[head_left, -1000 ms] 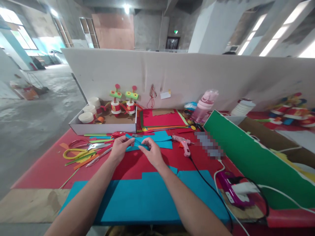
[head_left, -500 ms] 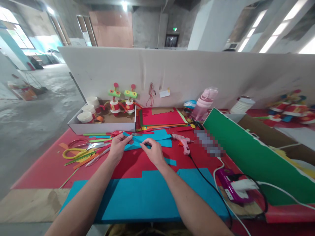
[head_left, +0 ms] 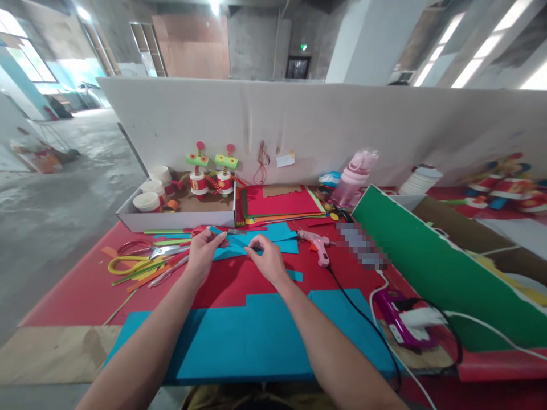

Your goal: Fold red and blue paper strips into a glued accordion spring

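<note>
A narrow strip of blue paper (head_left: 236, 243) is stretched between my two hands above the middle of the work surface. My left hand (head_left: 202, 251) pinches its left end between thumb and fingers, with a blue tip sticking up past them. My right hand (head_left: 268, 259) is closed in a pinch at the other end; its fingertips partly hide the paper there. Flat blue paper pieces (head_left: 284, 233) lie just behind the hands. A small blue scrap (head_left: 296, 276) rests beside my right wrist. Nearer my body, a large blue sheet (head_left: 239, 341) lies under my forearms.
Scissors (head_left: 132, 263) and paper strips (head_left: 149, 277) lie left. A pink glue gun (head_left: 318, 246), its cord and a purple power socket (head_left: 401, 322) are right, before a green panel (head_left: 427, 267). Behind stand a box (head_left: 179, 221) with cup figures, stacked paper (head_left: 277, 204) and a pink bottle (head_left: 354, 179).
My hands have drawn slightly apart, the left one shifting a little to the left. Both still grip the blue strip. The view has tilted very slightly.
</note>
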`<state>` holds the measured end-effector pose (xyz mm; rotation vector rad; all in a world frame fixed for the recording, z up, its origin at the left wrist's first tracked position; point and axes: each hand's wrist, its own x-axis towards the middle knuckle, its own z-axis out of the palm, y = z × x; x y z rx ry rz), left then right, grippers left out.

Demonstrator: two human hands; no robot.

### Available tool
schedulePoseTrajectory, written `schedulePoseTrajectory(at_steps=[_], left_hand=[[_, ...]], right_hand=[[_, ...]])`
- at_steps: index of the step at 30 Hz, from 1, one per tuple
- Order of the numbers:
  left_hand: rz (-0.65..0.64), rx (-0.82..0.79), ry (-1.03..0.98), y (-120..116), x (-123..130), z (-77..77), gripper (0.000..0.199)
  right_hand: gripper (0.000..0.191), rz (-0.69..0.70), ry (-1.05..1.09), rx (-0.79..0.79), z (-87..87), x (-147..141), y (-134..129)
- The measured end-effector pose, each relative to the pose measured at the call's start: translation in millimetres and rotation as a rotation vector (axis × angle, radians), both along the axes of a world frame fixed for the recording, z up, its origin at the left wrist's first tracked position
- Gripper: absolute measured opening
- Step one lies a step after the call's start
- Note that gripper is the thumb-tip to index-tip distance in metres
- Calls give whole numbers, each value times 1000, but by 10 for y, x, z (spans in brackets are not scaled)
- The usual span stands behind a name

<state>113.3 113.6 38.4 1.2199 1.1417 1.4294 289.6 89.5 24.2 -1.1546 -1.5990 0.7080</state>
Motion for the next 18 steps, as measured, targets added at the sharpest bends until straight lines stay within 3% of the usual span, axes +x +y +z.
schedulePoseTrajectory(at_steps=[4,12,18], left_hand=[[-27,-8,65,-32,68,-30,27],[-3,-12,85,-37,88,-18,26],[-20,-14,71,-39,89,-14,26]], right_hand=[[29,41,17,-44,-31,-28,5],[19,22,88,-81,-83,-74,29],[15,14,26,-39,-116,-69,26]])
